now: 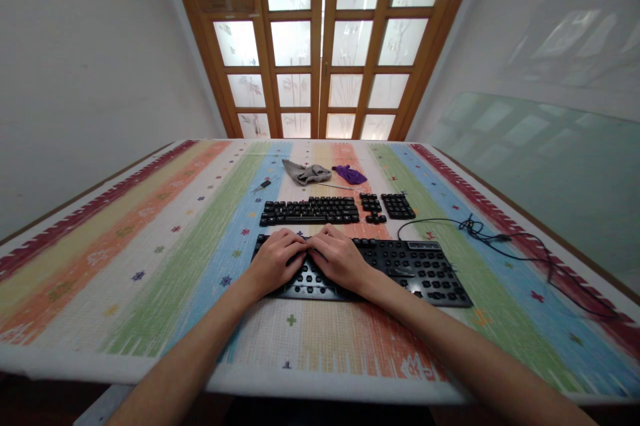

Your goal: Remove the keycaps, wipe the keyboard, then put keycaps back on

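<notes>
A black keyboard [425,273], stripped of most keycaps, lies flat on the table with key stems and holes exposed; caps remain along its top row. My left hand [279,262] rests over its left half, fingers curled and pressed together. Beside it, my right hand [341,259] is bent the same way, and the fingertips of both hands meet over the upper rows. What they pinch, if anything, is hidden beneath the fingers. Just behind the keyboard, removed black keycaps [313,210] are laid out in keyboard order, with a separate number-pad block [397,206] to the right.
A grey cloth [306,173] and a purple cloth [350,175] lie behind the keycaps. Left of them is a small tool with a black handle and thin wires [263,185]. The keyboard's black cable [483,234] runs loosely rightward over the striped tablecloth [145,293].
</notes>
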A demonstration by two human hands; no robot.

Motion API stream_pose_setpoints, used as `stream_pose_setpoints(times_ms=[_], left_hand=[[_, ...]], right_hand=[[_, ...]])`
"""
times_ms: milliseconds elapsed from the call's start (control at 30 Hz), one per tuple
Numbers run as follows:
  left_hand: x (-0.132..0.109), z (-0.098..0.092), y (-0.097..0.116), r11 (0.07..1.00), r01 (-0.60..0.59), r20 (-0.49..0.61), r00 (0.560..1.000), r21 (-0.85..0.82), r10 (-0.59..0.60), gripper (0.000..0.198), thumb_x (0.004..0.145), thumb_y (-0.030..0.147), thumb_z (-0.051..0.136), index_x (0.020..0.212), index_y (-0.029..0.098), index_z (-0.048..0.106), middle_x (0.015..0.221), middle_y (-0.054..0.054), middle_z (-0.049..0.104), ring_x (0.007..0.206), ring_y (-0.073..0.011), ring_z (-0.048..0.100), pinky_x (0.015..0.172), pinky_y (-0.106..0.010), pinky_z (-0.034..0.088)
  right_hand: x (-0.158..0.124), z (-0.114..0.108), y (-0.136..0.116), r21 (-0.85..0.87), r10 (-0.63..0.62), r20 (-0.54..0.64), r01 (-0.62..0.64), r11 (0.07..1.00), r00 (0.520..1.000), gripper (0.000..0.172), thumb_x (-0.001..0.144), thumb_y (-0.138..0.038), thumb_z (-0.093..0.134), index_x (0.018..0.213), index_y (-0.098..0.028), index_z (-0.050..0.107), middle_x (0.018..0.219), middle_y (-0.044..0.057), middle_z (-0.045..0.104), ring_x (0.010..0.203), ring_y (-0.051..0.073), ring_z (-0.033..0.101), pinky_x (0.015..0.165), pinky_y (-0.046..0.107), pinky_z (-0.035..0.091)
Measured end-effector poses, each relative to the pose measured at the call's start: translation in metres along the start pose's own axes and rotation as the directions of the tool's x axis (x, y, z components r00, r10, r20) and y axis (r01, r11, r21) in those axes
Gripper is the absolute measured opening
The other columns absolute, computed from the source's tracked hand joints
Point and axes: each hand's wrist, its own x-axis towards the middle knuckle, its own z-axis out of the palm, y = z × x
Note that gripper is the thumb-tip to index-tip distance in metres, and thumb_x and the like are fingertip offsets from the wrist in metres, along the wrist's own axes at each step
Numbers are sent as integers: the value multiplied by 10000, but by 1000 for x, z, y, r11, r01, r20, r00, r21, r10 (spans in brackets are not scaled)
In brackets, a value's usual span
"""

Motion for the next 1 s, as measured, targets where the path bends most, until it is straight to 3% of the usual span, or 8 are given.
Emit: stream_pose_setpoints(times_ms=[167, 367, 567, 733, 867, 1000], left_hand=[[1, -1, 4, 1000, 20, -5, 1000, -11, -20, 142, 908, 153, 533, 895, 182, 672, 1003, -84, 665, 974, -230, 583, 882, -417, 514], [-1, 2, 4, 1000, 26, 10, 1000, -1, -26, 130, 896, 151, 537, 905, 182, 663, 1025, -88, 662, 985, -240, 581, 885, -434, 507], [-4, 2, 5, 999, 18, 61, 998, 37, -20, 132, 879, 143, 554, 932, 180, 669, 1068, -99, 663, 1028, -261, 582, 906, -463, 512], [-7, 4, 2, 1000, 21, 48, 999, 17, -22, 170, 887, 156, 536, 982, 185, 673, 1126, -105, 679, 1099, -263, 615, 965, -478, 523], [-8, 5, 2, 1000, -5, 74, 997, 28, 3, 256, 920, 174, 490, 1132, 178, 633, 1247, -114, 659, 1220, -255, 592, 1060, -491, 485], [-9, 3, 3, 998, -11, 84, 996, 66, 5, 254, 935, 198, 492, 1152, 176, 623, 1306, -114, 633, 1235, -243, 591, 1079, -471, 480]], right_hand=[[0, 2, -2, -34, 4, 12, -4, 999, 1000, 217, 922, -115, 468, 851, -178, 663, 749, 82, 672, 752, 226, 528, 670, 347, 436], [-2, -8, -6, -68, -50, 113, 58, 996, 992, 179, 863, -114, 510, 896, -161, 679, 719, 91, 657, 712, 224, 538, 631, 330, 421], [1, -7, -12, -159, 0, 191, 31, 987, 982, 157, 847, -134, 529, 866, -154, 684, 667, 78, 609, 674, 205, 529, 609, 309, 401], [11, -11, -9, -77, 53, 188, -40, 996, 981, 103, 826, -170, 606, 818, -161, 709, 664, 59, 586, 660, 188, 527, 609, 295, 400], [20, -18, 7, 83, 94, 166, -109, 991, 982, 79, 832, -180, 653, 852, -171, 729, 763, 56, 623, 749, 176, 586, 689, 284, 454], [31, -17, 24, 204, 206, 114, -226, 952, 972, 79, 829, -160, 663, 796, -182, 732, 774, 43, 675, 792, 171, 614, 763, 303, 478]])
